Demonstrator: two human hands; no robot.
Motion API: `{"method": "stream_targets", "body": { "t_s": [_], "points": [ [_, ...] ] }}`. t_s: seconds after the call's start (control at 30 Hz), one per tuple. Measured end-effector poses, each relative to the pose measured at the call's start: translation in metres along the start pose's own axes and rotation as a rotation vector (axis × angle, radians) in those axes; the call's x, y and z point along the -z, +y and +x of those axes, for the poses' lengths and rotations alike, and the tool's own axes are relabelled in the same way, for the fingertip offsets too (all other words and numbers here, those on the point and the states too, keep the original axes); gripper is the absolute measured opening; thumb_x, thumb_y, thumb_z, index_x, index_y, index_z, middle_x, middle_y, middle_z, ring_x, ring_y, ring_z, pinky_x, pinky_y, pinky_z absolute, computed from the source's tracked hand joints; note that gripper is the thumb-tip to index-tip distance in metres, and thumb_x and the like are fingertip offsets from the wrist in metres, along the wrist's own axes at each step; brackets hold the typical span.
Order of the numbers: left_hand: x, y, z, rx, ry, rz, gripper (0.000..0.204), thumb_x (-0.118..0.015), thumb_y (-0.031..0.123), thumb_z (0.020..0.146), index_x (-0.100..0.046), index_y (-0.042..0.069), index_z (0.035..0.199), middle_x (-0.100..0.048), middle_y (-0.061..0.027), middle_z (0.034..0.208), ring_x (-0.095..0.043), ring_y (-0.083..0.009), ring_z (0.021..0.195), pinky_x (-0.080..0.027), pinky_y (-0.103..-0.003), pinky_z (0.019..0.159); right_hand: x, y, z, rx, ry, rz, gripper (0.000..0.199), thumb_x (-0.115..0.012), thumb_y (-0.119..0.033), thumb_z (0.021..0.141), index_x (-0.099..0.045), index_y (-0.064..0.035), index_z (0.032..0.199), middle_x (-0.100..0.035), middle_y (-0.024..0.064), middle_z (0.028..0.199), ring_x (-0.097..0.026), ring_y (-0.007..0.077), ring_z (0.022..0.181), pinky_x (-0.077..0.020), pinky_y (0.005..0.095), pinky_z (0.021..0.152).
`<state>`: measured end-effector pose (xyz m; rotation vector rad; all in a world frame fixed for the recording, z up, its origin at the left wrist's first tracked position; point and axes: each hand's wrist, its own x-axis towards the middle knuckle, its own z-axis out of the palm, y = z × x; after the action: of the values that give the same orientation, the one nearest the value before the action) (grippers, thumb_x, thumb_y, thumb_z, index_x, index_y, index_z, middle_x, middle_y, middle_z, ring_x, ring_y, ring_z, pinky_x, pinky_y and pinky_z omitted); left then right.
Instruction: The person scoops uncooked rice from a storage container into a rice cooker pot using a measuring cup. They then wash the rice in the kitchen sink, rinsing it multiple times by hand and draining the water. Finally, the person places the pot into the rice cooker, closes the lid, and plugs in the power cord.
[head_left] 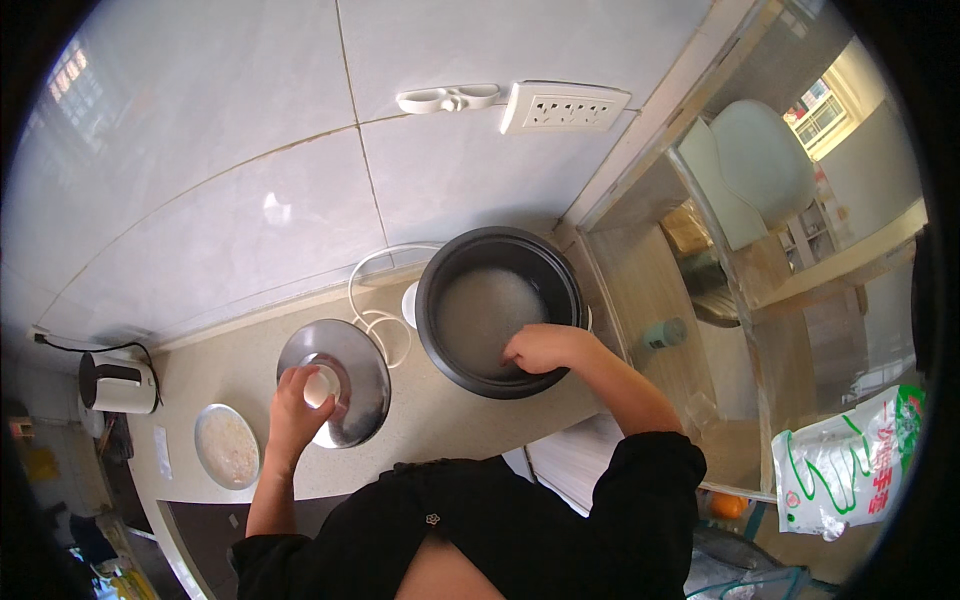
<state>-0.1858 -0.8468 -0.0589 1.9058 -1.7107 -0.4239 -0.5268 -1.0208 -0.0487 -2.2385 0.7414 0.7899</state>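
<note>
My left hand [297, 406] is closed round the white knob [322, 386] of a round steel lid [362, 384]. Whether the lid rests on the counter or hangs just above it, I cannot tell. To its right stands a dark-walled rice cooker [432, 338], uncovered, with cloudy whitish contents [485, 305] that look like rice in water. Over the cooker's near right rim reaches my right hand [545, 348], its curled fingers pointing down toward the contents. The fingertips are partly hidden, and anything between them does not show.
A white cord [352, 290] loops on the counter [440, 425] behind the lid. Farther left are a round pale dish [227, 447] and a white-and-black kettle [120, 384]. A glass-fronted wooden cabinet [640, 270] borders the right side, with a white-green plastic bag [845, 465] beside it. Wall sockets [566, 108] sit above.
</note>
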Motion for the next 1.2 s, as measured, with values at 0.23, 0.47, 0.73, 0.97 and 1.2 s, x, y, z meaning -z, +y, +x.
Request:
{"method": "stream_targets", "body": {
  "t_s": [0.23, 0.47, 0.73, 0.97, 1.2],
  "points": [
    [-0.004, 0.006, 0.004, 0.025, -0.042, 0.000, 0.038, -0.067, 0.013, 0.060, -0.054, 0.004, 0.095, -0.055, -0.0142, 0.093, -0.055, -0.0327, 0.085, -0.046, -0.039, 0.073, -0.038, 0.025, 0.030, 0.272, 0.739, -0.288, 0.033, -0.045, -0.001, 0.068, -0.060, -0.0049, 0.097, -0.058, 0.0177, 0.100, -0.056, 0.0343, 0.089, -0.0438, 0.0392, 0.081],
    [0.001, -0.004, 0.000, 0.036, -0.018, -0.035, 0.037, -0.067, 0.013, 0.061, -0.055, 0.004, 0.095, -0.056, -0.0145, 0.091, -0.056, -0.0326, 0.084, -0.046, -0.038, 0.073, -0.007, 0.000, -0.037, 0.157, 0.433, 0.104, 0.025, -0.045, -0.004, 0.072, -0.062, -0.0023, 0.091, -0.060, 0.0192, 0.087, -0.056, 0.0342, 0.087, -0.0449, 0.0404, 0.077],
    [0.002, 0.011, 0.008, 0.057, -0.032, -0.041, 0.036, -0.066, 0.013, 0.061, -0.055, 0.004, 0.094, -0.057, -0.0148, 0.091, -0.056, -0.0322, 0.083, -0.046, -0.038, 0.072, -0.030, 0.027, 0.011, 0.097, 0.822, -0.140, 0.028, -0.047, 0.000, 0.070, -0.061, -0.0005, 0.094, -0.057, 0.0208, 0.099, -0.056, 0.0335, 0.088, -0.0439, 0.0392, 0.081],
    [0.002, 0.003, 0.004, 0.016, -0.028, -0.052, 0.037, -0.066, 0.013, 0.060, -0.055, 0.003, 0.094, -0.057, -0.0149, 0.091, -0.056, -0.0318, 0.084, -0.046, -0.037, 0.072, 0.003, -0.008, -0.010, -0.096, -0.091, 0.031, 0.039, -0.048, 0.000, 0.070, -0.051, 0.0000, 0.109, -0.041, 0.0197, 0.124, -0.045, 0.0346, 0.109, -0.0410, 0.0395, 0.087],
    [-0.001, 0.006, 0.005, 0.030, -0.039, -0.061, 0.037, -0.067, 0.013, 0.060, -0.055, 0.003, 0.094, -0.056, -0.0157, 0.090, -0.056, -0.0327, 0.083, -0.046, -0.038, 0.072, -0.044, 0.036, 0.025, -0.061, 0.745, -0.186, 0.029, -0.046, -0.005, 0.071, -0.057, 0.0023, 0.097, -0.052, 0.0215, 0.109, -0.050, 0.0338, 0.102, -0.0409, 0.0398, 0.087]
  ]
}}
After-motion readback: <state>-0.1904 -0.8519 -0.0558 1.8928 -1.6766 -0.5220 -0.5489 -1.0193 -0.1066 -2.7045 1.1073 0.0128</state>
